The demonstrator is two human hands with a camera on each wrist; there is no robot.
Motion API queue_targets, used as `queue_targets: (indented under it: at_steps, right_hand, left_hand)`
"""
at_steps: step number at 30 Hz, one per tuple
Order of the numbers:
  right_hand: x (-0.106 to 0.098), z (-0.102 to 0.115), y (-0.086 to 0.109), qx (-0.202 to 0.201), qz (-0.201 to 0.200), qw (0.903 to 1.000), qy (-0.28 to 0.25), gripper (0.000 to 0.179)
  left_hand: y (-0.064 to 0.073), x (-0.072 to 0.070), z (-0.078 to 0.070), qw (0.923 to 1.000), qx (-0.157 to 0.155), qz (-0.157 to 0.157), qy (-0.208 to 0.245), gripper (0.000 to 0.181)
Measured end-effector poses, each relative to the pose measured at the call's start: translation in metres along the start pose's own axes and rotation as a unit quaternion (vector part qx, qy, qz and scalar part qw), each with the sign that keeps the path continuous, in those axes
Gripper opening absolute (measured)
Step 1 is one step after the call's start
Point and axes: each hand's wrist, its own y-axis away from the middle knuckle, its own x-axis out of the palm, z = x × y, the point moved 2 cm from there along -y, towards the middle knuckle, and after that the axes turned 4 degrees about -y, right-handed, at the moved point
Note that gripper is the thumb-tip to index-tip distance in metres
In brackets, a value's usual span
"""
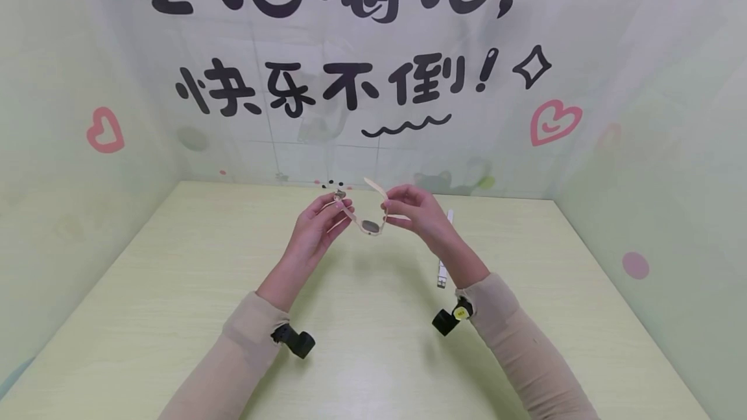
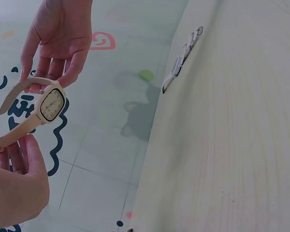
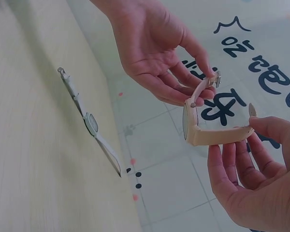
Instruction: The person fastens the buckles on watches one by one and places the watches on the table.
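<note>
A pale pink wristwatch (image 1: 370,227) with a squarish dial is held up above the table, its strap unfastened and curved into a U. My left hand (image 1: 320,225) pinches the strap's buckle end (image 3: 213,80) between thumb and fingers. On the other side, my right hand (image 1: 421,218) grips the holed strap half (image 3: 227,135), whose free tip sticks up past the thumb. The dial (image 2: 53,104) shows in the left wrist view, facing away from the strap's loop. Behind the right forearm lies a second watch (image 1: 441,271), white and stretched out lengthwise, partly hidden in the head view.
The pale wood table (image 1: 362,342) runs back to a wall sheet (image 1: 327,148) printed with black characters and pink hearts. Side sheets (image 1: 653,212) stand along the left and right edges. A small black camera is strapped to each sleeved wrist.
</note>
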Motion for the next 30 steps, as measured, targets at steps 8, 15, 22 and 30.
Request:
queue_targets:
  at_steps: [8, 15, 22, 30]
  right_hand:
    - [0.0016, -0.0017, 0.0009, 0.000, 0.000, 1.0000, 0.005, 0.031]
    - [0.0021, -0.0023, 0.0020, 0.002, -0.001, 1.0000, 0.005, 0.030]
    - [0.0023, -0.0040, 0.0027, 0.000, 0.001, 1.0000, -0.002, 0.020]
    - [0.0034, -0.0053, 0.0030, 0.000, 0.005, 1.0000, 0.002, 0.028]
  left_hand:
    - [0.0000, -0.0013, 0.0008, 1.0000, 0.007, -0.003, 0.003, 0.012]
    - [0.0007, -0.0018, -0.0003, 0.9998, 0.017, -0.003, 0.008, 0.012]
    - [0.0016, -0.0010, -0.0021, 0.9995, 0.029, -0.011, 0.001, 0.014]
    - [0.0031, -0.0017, -0.0020, 0.9987, 0.042, -0.018, -0.024, 0.010]
